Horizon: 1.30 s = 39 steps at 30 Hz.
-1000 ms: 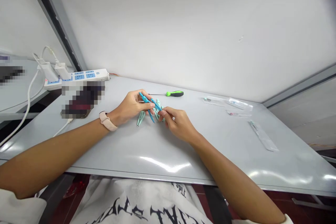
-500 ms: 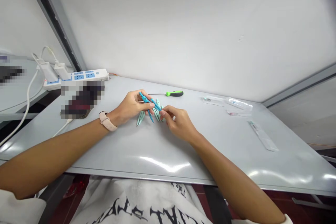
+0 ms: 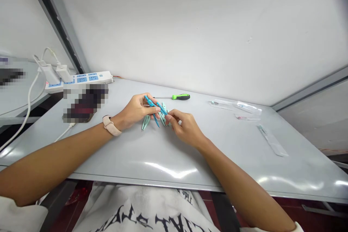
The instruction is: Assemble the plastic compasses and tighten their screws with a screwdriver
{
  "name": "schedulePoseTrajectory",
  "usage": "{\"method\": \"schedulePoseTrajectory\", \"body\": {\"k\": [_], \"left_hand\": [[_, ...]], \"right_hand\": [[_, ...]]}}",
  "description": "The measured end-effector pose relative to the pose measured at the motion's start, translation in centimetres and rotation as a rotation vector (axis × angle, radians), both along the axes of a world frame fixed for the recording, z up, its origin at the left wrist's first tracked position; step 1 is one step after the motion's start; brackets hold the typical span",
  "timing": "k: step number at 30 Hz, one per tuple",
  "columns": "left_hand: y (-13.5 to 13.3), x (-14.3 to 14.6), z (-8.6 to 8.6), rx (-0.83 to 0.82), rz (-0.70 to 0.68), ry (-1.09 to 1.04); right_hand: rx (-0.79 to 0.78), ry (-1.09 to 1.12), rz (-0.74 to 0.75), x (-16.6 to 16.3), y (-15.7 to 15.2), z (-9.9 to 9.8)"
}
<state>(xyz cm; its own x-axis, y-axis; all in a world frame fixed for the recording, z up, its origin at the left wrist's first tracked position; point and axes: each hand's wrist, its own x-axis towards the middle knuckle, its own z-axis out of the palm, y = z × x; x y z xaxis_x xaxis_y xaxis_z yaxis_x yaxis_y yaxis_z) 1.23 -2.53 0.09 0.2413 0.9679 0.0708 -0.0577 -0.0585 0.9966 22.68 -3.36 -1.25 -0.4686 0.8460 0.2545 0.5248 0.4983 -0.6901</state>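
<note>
Grey table [image 3: 163,159] by white wall | blue compass [image 3: 156,108] at table middle, lifted just above pale green compasses [image 3: 145,121], gripped at both ends so it seems steady | left hand [image 3: 133,110] fingers closed around its upper part | right hand [image 3: 185,127] fingertips pinched on its lower leg | screwdriver [image 3: 179,96] lies just behind, untouched

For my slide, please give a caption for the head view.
Left hand and right hand hold a blue compass over a grey table, screwdriver behind.
</note>
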Motion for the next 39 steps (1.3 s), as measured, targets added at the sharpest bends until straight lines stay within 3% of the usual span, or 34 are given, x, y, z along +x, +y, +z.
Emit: {"method": "schedulePoseTrajectory", "body": {"k": [7, 13, 19, 26, 33, 39], "left_hand": [[0.0, 0.0, 0.1, -0.002, 0.002, 0.007], [0.0, -0.1, -0.1, -0.047, -0.098, 0.011], [0.3, -0.4, -0.5, -0.044, -0.065, 0.049], [0.3, -0.3, -0.4, -0.032, -0.185, 0.067], [0.4, -0.2, -0.7, -0.059, -0.212, 0.045], [0.3, -0.3, -0.9, -0.076, -0.26, 0.149]], "right_hand": [[-0.039, 0.076, -0.02, -0.2, -0.2, 0.1], [-0.009, 0.095, -0.006, -0.4, -0.4, 0.3], [0.001, 0.133, -0.034, -0.3, -0.3, 0.3], [-0.094, 0.23, -0.118, -0.1, 0.3, 0.3], [-0.089, 0.102, 0.009, -0.3, -0.3, 0.5], [-0.117, 0.034, 0.043, -0.3, -0.4, 0.6]]}}
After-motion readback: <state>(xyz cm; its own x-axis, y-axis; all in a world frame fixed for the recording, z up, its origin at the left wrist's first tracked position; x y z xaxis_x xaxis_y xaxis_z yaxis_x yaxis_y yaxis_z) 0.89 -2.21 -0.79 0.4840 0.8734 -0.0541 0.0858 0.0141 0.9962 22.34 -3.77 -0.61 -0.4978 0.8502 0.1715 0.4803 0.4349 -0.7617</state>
